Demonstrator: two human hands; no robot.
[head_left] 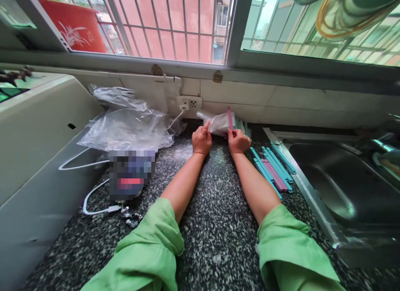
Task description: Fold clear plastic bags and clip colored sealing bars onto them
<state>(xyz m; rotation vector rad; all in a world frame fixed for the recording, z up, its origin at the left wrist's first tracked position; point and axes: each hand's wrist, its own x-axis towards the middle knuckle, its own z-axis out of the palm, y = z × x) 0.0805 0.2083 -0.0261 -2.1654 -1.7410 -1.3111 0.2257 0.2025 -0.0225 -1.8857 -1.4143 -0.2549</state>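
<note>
"Below the barred window, what are the hands at?"

"They meet the back of a speckled dark counter (pixel 215 207), near the pale tiled wall (pixel 237 93). The right hand (pixel 239 141) is closed on a pink stick (pixel 230 118), which stands up from the fist against a clear plastic bag (pixel 218 123)."

"And the left hand (pixel 201 140)?"

"Just beside the bag's left end, index finger pointing up and the rest curled. I can't tell whether it grips the plastic."

"What lies around them?"

"To the right, flat blue sticks (pixel 262 168) and a few purplish-pink ones (pixel 275 175) lie roughly side by side, close to the steel sink (pixel 308 195). To the left, crumpled plastic sheeting (pixel 125 128) spreads over the counter, with a white cable (pixel 95 213) and a pixelated object (pixel 131 176) in front of it."

"And the room?"

"A white wall socket (pixel 194 102) sits behind the left hand, and a smooth pale unit (pixel 46 128) borders the counter on the left. Through the glass, metal bars (pixel 199 16) cross a pink building, and a red planter (pixel 78 26) stands at the upper left."
</note>
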